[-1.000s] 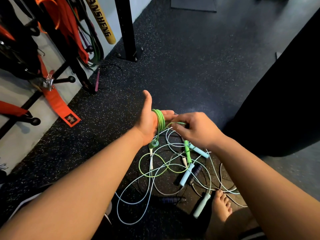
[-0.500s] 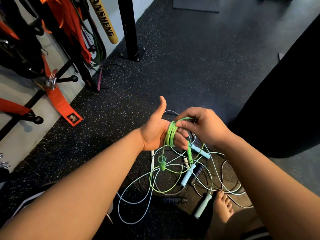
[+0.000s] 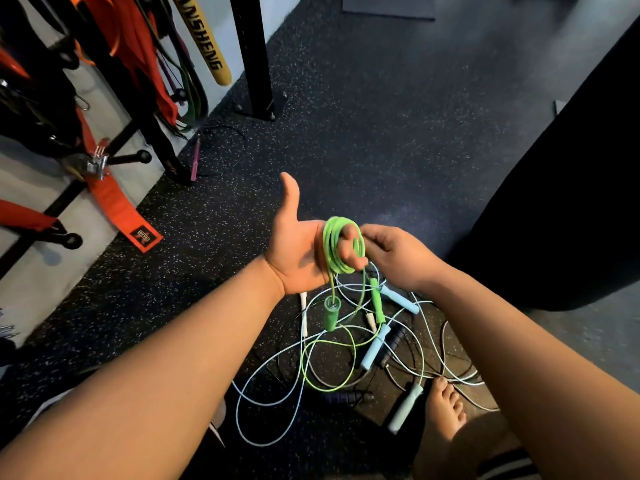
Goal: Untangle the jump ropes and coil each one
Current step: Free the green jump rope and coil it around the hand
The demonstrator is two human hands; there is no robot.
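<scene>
- Green was the one I had in hand: the green rope [image 3: 334, 249] sat wound in several turns round the fingers of my left hand [image 3: 298, 252], which was spread open with the thumb pointing to 12 o'clock, not clenched.
- At 3 o'clock of that coil my right hand [image 3: 398, 254] pinched a strand of it between thumb and fingertips, right against my left fingertips.
- One green handle [image 3: 330, 315] hung free below the coil at 6 o'clock. The second green handle [image 3: 377, 301] was at about 5 o'clock, under my right hand; whether it hung or lay on the pile I could not tell.
- A loose green loop [image 3: 329, 362] trailed on the rubber floor [image 3: 363, 133] at 6 o'clock, crossing the pale blue ropes [image 3: 242, 407], so some length was not yet wound.
- The tangle of pale cords, blue handles [image 3: 375, 346] and a dark handle [image 3: 348, 396] lay at 6 o'clock of my hands, just beside my bare foot [image 3: 446, 407] at 5 o'clock.
- I judged the cord light, thin, springy and a little slick, so the turns would try to spring off my fingers.
- Best hold, to my mind, was on the strand close to the coil, kept taut. The handles, being the heavy ends, would swing and snag.
</scene>
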